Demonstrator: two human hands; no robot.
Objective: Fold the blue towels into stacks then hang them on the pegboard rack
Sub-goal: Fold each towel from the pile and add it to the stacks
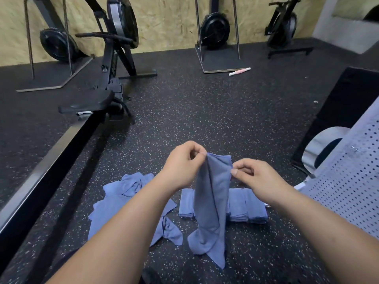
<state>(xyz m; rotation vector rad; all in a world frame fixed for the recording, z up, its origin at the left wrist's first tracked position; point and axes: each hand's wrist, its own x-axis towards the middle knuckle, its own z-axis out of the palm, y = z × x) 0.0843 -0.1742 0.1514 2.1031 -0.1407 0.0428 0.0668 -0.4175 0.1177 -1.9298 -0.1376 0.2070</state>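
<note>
Head view: both forearms reach forward over the speckled black floor (pixel 205 111). The left hand (pixel 182 162) pinches the top left corner of one blue towel (pixel 213 201) between thumb and curled fingers (pixel 193 145). The right hand (pixel 256 177) pinches the towel's top right edge in the same way. The towel hangs lengthwise between the hands, creased down its middle, and its lower end rests crumpled on the floor. Behind it, a row of folded towels (pixel 246 208) lies flat on the floor, partly hidden by the hanging cloth. Left of the row sits a loose heap of unfolded towels (pixel 127 199), under the left forearm. A perforated grey panel (pixel 348 181) stands at the right edge. A rowing machine (pixel 110 78) stands at the far left, and a pink-and-white marker (pixel 239 71) lies on the floor further back.
</note>
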